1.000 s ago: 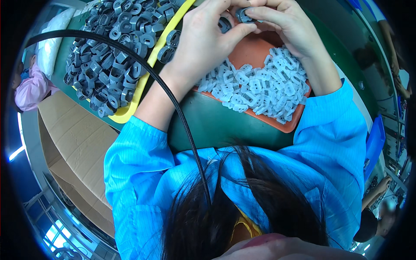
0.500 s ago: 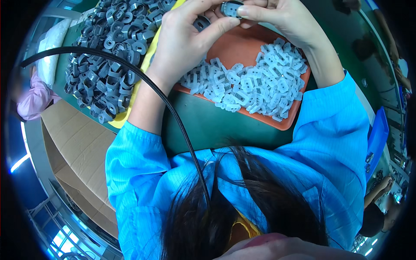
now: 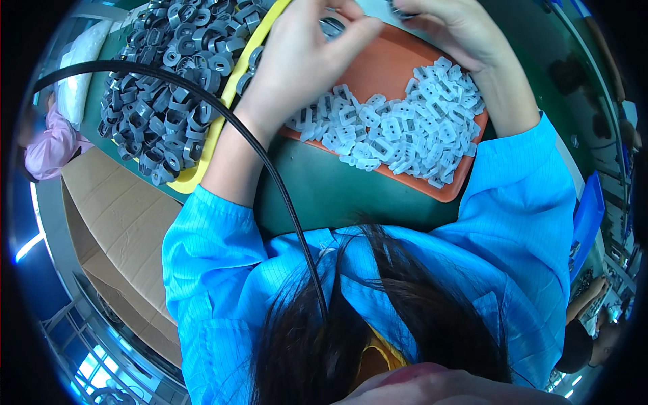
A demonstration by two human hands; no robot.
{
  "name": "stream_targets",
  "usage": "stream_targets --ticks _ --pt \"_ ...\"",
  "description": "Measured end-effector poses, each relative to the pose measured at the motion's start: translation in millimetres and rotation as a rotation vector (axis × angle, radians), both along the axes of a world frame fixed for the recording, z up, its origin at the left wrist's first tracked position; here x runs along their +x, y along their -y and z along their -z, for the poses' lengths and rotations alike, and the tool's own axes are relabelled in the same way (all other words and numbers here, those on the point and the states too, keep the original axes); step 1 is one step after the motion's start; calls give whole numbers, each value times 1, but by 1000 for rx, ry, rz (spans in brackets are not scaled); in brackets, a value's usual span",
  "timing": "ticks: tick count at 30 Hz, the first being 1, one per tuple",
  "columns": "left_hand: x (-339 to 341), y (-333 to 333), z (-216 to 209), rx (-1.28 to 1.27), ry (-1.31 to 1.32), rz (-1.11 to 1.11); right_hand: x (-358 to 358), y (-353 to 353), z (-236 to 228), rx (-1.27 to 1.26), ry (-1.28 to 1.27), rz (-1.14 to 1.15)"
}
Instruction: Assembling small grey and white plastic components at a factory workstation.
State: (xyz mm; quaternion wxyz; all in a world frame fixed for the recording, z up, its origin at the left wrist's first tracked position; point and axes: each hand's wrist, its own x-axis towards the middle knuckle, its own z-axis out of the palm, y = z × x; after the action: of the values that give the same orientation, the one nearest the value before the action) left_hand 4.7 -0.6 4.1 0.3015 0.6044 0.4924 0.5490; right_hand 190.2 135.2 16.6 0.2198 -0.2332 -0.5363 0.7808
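Note:
Near the top edge, my left hand is closed around a grey plastic housing, thumb stretched out to the right. My right hand is apart from it, up and to the right, with its fingers curled on a dark grey part that is mostly cut off by the upper edge. Below both hands lies an orange tray with a heap of translucent white plastic inserts. On the left, many grey ring-like plastic housings are piled in a yellow tray.
The trays stand on a green table. A black cable arcs across the view over my left forearm. An open cardboard box is at the left, a blue bin at the right. Other people are at both sides.
My hands, close together on a grey part before, have moved apart. The right hand has shifted up with a dark part, and the left thumb has come off it.

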Motion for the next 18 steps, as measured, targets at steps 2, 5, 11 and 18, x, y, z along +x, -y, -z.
stream_targets --ticks 2,5,11,18 --pt "-17 7 -12 -271 213 -66 -1 -10 -3 317 205 199" --pt "-25 -4 -13 -243 500 -53 26 -42 -4 892 609 387" --pt "-22 -8 -4 -184 445 -50 5 12 -24 1141 536 389" --pt "-25 -8 -1 -105 376 -144 -45 65 -21 1270 387 -149"
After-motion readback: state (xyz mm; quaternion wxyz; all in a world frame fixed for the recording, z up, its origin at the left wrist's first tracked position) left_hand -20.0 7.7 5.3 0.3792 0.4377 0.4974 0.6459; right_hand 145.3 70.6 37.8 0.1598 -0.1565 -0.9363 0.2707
